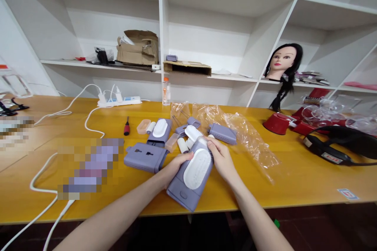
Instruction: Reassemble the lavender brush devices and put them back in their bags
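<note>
You've got the lavender plastic housing [179, 178] tilted over the front of the table [297, 184], left hand [173, 169] clamped on its left side, right hand [220, 157] gripping the upper right end. Looks like light, stiff plastic to me, probably kinda slippery, so I'd grab the long sides and stay off the white oval panel [198, 169]. Around it I count three other large lavender housings [145, 157], two translucent cups [143, 126], one screwdriver [126, 128].

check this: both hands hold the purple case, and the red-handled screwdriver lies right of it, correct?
Only the side is wrong: the head view shows the red-handled screwdriver lying left of the purple case, which the left hand and right hand do hold.
</note>
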The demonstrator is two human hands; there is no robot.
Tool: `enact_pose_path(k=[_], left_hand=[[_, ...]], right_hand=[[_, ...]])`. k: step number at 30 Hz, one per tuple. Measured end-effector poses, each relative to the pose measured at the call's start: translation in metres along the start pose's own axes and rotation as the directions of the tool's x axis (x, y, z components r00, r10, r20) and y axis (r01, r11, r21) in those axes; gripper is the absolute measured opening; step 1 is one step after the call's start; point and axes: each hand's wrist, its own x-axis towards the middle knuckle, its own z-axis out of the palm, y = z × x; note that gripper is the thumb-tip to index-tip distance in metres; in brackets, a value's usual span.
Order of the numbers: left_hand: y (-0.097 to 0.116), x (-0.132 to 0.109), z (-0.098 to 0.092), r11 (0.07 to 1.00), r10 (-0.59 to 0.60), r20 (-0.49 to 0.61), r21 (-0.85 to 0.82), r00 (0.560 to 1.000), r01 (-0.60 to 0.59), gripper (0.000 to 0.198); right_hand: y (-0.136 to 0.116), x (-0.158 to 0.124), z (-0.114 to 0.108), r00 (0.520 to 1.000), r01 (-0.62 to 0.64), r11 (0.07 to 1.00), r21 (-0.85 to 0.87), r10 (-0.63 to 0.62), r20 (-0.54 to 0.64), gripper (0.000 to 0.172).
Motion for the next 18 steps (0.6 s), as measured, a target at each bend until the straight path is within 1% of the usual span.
enact_pose_path(k=[1, 3, 8, 10, 12, 13, 15, 16, 18], left_hand=[[0.0, 0.0, 0.002, 0.999, -0.048, -0.006, -0.023, 0.999, 0.048, 0.041], [0.001, -0.001, 0.005, 0.992, -0.117, -0.032, -0.048, 0.993, 0.115, 0.046], [0.002, -0.003, 0.006, 0.981, -0.172, -0.05, -0.098, 0.984, 0.166, 0.048], [0.002, -0.004, 0.005, 0.975, -0.198, -0.066, -0.113, 0.978, 0.189, 0.05], [0.001, -0.004, 0.004, 0.966, -0.22, -0.047, -0.146, 0.974, 0.212, 0.053], [0.001, -0.004, 0.004, 0.961, -0.227, -0.02, -0.167, 0.974, 0.22, 0.055], [0.0, -0.004, 0.004, 0.952, -0.221, 0.044, -0.209, 0.974, 0.225, 0.058], [0.0, -0.003, 0.005, 0.952, -0.199, 0.053, -0.225, 0.979, 0.206, 0.058], [0.001, -0.003, 0.008, 0.96, -0.124, 0.015, -0.25, 0.992, 0.124, 0.057]], right_hand=[[0.003, 0.0, 0.0, 0.999, -0.032, 0.999, 0.003, 0.032, 0.003, 0.033], [0.005, -0.001, 0.0, 0.999, -0.054, 0.999, -0.004, 0.054, 0.005, 0.033], [0.006, -0.001, -0.002, 0.999, -0.039, 0.999, -0.031, 0.04, 0.013, 0.034], [0.006, -0.001, -0.003, 0.998, -0.067, 0.998, 0.019, 0.066, 0.024, 0.033], [0.005, -0.001, -0.004, 0.989, -0.148, 0.976, 0.158, 0.144, 0.037, 0.033], [0.003, -0.003, -0.006, 0.978, -0.207, 0.944, 0.255, 0.201, 0.05, 0.035], [0.0, -0.009, -0.008, 0.946, -0.318, 0.835, 0.448, 0.308, 0.097, 0.041], [-0.001, -0.013, -0.009, 0.93, -0.36, 0.775, 0.52, 0.343, 0.132, 0.043], [-0.003, -0.022, -0.01, 0.907, -0.411, 0.689, 0.597, 0.374, 0.193, 0.044]])
